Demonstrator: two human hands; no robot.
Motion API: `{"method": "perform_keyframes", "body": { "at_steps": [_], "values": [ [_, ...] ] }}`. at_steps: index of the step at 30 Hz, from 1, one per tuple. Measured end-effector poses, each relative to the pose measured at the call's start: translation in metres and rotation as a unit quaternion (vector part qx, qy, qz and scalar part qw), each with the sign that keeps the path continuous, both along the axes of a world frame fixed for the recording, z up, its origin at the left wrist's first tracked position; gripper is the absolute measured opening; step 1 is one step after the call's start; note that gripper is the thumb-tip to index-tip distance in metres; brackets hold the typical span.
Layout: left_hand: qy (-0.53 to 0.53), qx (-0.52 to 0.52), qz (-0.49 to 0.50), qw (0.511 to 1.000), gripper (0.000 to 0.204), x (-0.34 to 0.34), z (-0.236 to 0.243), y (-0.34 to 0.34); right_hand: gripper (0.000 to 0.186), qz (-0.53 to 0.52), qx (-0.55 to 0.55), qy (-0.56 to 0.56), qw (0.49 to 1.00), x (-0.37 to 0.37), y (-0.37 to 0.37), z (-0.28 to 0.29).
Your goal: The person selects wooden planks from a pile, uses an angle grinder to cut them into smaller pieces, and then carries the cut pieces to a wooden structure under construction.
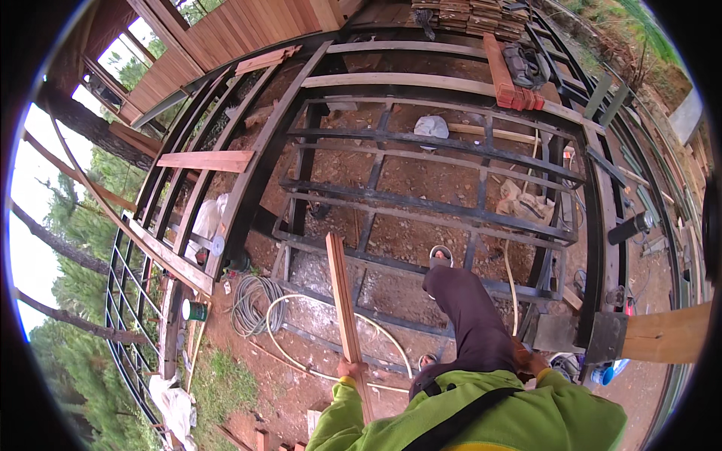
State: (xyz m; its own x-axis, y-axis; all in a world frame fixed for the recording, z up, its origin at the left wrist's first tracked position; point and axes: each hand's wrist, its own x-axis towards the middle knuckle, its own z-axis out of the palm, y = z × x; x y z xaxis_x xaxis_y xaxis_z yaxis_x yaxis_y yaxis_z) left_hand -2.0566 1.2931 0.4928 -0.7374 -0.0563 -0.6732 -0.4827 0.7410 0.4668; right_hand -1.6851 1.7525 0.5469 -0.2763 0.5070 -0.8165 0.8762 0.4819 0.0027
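A long, narrow reddish-brown wooden plank [344, 301] runs from the near centre of the scene away toward the black steel floor frame [421, 199], its far end lying over the frame's near bars. The left hand [350, 369], coming out of a lime-green sleeve [338, 413], is wrapped around the plank near its near end, fingers closed on the wood. The right hand [530, 363] is bent close to the body just right of a dark trouser leg [470, 316]; whether it is spread or closed on anything cannot be told.

Left of the plank, on the red earth, lies a coil of grey cable [252, 301], with a pale looping hose [301, 338] just beside it. Farther left, a small green-and-white tin [194, 310] stands near the curved frame edge. At the far right, a stack of red wooden boards [511, 79] rests across the frame, and a light wooden beam [665, 333] reaches in from the right edge.
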Motion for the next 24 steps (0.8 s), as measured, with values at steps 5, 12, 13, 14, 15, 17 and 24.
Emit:
{"method": "perform_keyframes", "body": {
  "at_steps": [5, 12, 13, 14, 15, 17, 24],
  "values": [
    [-0.005, -0.060, -0.059, 0.996, 0.071, -0.072, -0.018, 0.065, 0.063, 0.021, 0.011, 0.004, 1.000, -0.120, 0.092, -0.049],
    [-0.082, -0.097, -0.076, 0.989, 0.071, -0.160, 0.134, 0.178, 0.051, -0.081, 0.015, 0.137, 0.987, -0.393, 0.220, 0.160],
    [-0.077, -0.085, -0.077, 0.990, 0.070, -0.179, 0.147, 0.194, 0.053, -0.081, 0.023, 0.162, 0.983, -0.419, 0.242, 0.169],
    [-0.073, -0.074, -0.078, 0.992, 0.069, -0.200, 0.161, 0.207, 0.054, -0.078, 0.027, 0.187, 0.979, -0.448, 0.263, 0.176],
    [-0.072, -0.082, -0.081, 0.991, 0.068, -0.218, 0.178, 0.219, 0.056, -0.081, 0.031, 0.239, 0.967, -0.481, 0.281, 0.188],
    [-0.074, -0.097, -0.087, 0.989, 0.066, -0.249, 0.216, 0.245, 0.060, -0.089, 0.053, 0.292, 0.951, -0.536, 0.312, 0.213],
    [-0.076, -0.074, -0.087, 0.991, 0.069, -0.350, 0.238, 0.284, 0.060, -0.072, 0.067, 0.326, 0.940, -0.689, 0.378, 0.284]
  ]
}}
